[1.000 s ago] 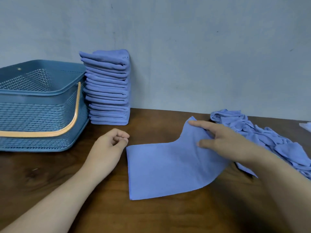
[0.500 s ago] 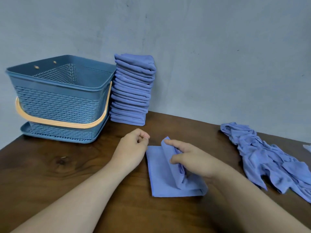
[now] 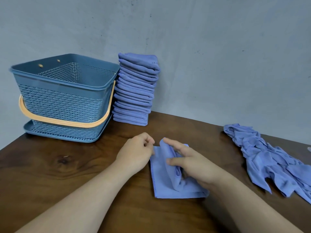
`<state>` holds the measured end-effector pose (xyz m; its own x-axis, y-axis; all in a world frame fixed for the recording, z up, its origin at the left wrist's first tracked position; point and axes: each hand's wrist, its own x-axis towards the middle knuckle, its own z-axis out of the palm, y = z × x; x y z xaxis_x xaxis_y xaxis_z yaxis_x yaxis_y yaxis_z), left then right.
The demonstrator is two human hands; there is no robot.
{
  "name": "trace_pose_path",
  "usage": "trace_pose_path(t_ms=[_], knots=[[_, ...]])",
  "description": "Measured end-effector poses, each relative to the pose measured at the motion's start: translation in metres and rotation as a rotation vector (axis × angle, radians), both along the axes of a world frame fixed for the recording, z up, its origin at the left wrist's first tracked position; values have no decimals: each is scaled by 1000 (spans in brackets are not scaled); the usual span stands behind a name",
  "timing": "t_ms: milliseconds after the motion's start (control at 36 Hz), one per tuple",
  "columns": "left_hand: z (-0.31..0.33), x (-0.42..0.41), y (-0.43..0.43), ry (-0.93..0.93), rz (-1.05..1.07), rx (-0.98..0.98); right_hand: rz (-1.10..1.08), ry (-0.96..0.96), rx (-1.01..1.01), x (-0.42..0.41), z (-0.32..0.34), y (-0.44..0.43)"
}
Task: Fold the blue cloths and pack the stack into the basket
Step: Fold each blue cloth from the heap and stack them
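Note:
A blue cloth [image 3: 162,188] lies half folded on the wooden table, in front of me. My right hand [image 3: 191,163] pinches a raised fold of it between thumb and fingers, with the index finger stretched over the top. My left hand [image 3: 136,153] has its fingers curled at the cloth's upper left corner and seems to pinch that edge. A tall stack of folded blue cloths [image 3: 136,91] stands against the wall. The blue woven basket [image 3: 64,101] with an orange handle sits just left of the stack, and I see nothing inside it.
A loose pile of unfolded blue cloths [image 3: 269,160] sprawls along the table's right side. The dark wooden table [image 3: 50,174] ends at the grey wall [image 3: 218,64] behind. A small white scrap [image 3: 309,149] shows at the far right edge.
My right hand has carried the cloth's right half over to the left, folding it into a narrower shape. My left hand has stayed at the corner. My view has shifted left.

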<state>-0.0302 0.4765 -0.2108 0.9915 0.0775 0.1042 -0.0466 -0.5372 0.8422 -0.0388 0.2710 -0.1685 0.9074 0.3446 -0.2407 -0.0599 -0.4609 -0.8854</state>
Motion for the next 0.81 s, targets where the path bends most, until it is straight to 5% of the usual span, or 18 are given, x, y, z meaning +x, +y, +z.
trace_pose_path(t_ms=[139, 278, 556, 806], knots=[[0, 0, 1, -19, -2, -48, -111, -100, 313, 9, 12, -23], [-1, -1, -3, 4, -6, -37, -168, -578, -156, 19, -17, -53], [-10, 7, -4, -52, -11, -112, 124, -605, -364, 12, -41, -57], [-5, 0, -6, -46, 37, 61, 301, -574, -721, 1, -38, -50]])
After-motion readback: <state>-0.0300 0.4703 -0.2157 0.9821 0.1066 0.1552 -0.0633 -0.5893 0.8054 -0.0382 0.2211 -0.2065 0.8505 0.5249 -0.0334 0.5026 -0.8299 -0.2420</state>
